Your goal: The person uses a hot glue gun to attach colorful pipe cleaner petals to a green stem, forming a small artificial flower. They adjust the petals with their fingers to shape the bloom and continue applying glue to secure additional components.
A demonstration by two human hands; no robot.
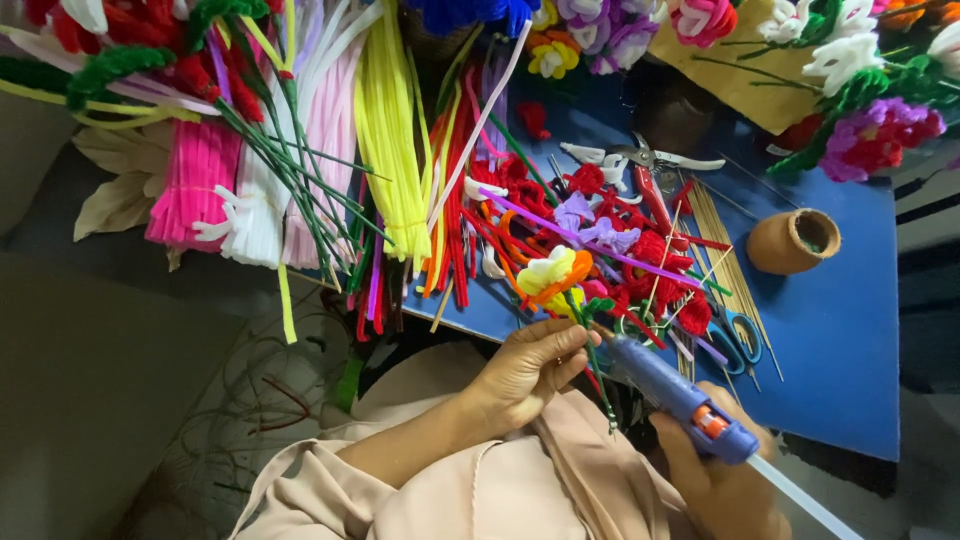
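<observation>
A pipe-cleaner flower [552, 277] in yellow and orange is pinched by its green stem [597, 372] in the left hand [525, 372], fingers closed, so the joint is presented to the nozzle of the blue glue gun [672, 392]. The gun is gripped in the closed right hand [722, 482], over the blue tabletop [840, 340], where scissors [738, 340] are kept within reach

sleeves: beige, loose (soft folds) | forearms: bare | left hand [528, 370]: no rings visible
</observation>
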